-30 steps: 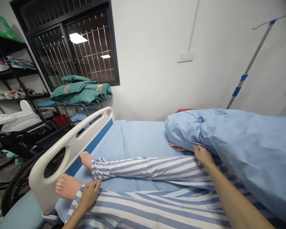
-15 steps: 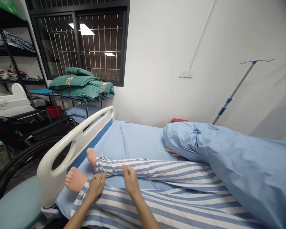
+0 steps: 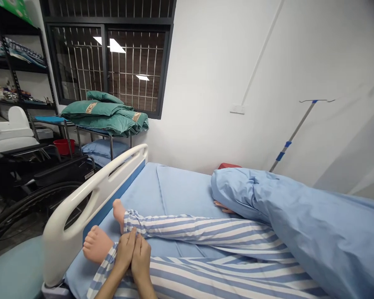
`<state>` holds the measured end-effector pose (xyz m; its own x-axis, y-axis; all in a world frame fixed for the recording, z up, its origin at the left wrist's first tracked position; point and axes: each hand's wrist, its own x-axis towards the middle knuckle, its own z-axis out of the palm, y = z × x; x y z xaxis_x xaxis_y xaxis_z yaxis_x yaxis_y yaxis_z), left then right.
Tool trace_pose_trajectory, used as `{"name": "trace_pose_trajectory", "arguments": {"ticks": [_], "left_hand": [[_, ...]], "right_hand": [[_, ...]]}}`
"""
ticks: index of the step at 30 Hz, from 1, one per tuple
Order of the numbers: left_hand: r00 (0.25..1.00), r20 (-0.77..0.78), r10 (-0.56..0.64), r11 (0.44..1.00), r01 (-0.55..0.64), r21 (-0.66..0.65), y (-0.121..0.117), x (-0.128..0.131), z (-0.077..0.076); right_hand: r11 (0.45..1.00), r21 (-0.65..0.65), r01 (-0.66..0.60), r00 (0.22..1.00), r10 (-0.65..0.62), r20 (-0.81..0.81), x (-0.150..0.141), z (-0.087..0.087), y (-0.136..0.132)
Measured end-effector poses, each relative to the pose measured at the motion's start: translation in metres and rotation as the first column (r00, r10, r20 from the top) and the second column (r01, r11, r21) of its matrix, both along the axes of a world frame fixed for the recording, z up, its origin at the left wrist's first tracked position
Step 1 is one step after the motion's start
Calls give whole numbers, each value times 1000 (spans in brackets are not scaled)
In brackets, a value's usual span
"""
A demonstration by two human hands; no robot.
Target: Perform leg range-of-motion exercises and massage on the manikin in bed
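Two manikin-like feet, the near foot (image 3: pixel 97 244) and the far foot (image 3: pixel 119 214), stick out of blue-and-white striped pajama trousers (image 3: pixel 202 228) on the bed. My left hand (image 3: pixel 124 251) is closed on the near trouser leg by the ankle, its fingertips beside the far cuff. Right against it, my right hand (image 3: pixel 141 257) has its fingers bent down over the same leg; what lies under them is hidden. A blue quilt (image 3: pixel 286 207) covers the upper body, and the fingers of a hand (image 3: pixel 224 207) show at its edge.
A white footboard (image 3: pixel 90 199) closes the bed's left end. Beyond it stand a wheelchair (image 3: pixel 62 170) and a rack with green bedding (image 3: pixel 109 114). An IV pole (image 3: pixel 293 135) rises behind the bed at right.
My right hand has moved left from over the far trouser leg to touch my left hand. The view has tilted up slightly.
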<state>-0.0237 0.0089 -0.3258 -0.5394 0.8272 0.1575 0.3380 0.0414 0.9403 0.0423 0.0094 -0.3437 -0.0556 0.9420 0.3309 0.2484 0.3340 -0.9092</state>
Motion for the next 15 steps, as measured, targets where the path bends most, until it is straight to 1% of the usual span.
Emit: {"name": "trace_pose_trajectory", "arguments": {"ticks": [2,4,6,9,12,15], "left_hand": [[992,121,-22,1000,19,19,-2,6,1],[982,187,27,999,-32,22,-5,9,-4],[987,157,33,999,-36,19,-9,10,-12],[998,48,-32,999,32,4,-12,10,-19],[999,-25,-39,999,40,7,-13,11,-18],[996,-78,-45,999,46,17,-11,10,-17]], "right_hand": [[1000,-12,-15,1000,15,-18,0,-2,1],[1000,-25,-12,1000,12,-17,0,-4,2],[999,-34,3,1000,-4,-20,1,-6,2],[999,-29,34,998,-36,-47,2,-8,5],[998,-38,48,997,-50,-61,3,-6,7],[997,-62,35,997,-39,-68,5,3,3]]}}
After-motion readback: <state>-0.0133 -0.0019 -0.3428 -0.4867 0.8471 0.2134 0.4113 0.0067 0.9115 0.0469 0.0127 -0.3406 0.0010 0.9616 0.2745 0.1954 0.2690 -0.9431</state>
